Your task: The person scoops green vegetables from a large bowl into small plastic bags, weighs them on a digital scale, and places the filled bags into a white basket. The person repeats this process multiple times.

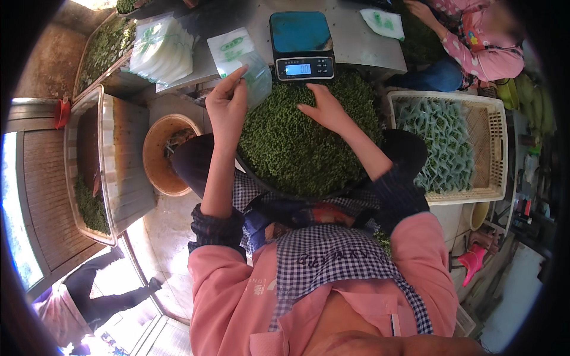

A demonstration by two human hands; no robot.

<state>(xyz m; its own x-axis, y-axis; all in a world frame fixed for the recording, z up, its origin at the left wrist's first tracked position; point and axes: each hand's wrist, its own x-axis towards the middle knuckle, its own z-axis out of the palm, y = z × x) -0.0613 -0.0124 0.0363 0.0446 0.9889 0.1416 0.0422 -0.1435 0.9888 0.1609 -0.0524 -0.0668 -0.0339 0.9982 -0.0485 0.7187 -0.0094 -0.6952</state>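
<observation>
My left hand pinches a clear plastic bag that bears green print. The bag hangs over the left rim of a wide tub heaped with small green berries, like green peppercorns. Above the upper right of the heap is my right hand, thumb and fingers apart, with nothing in it. Just beyond the heap, a digital scale with a lit display and a bare blue platform rests on the metal table. Flat printed bags lie left of the scale.
A stack of plastic bags lies at the table's left. Filled bags stand in a white plastic crate on my right. An orange bucket and a large bin are on my left. Another person sits at upper right.
</observation>
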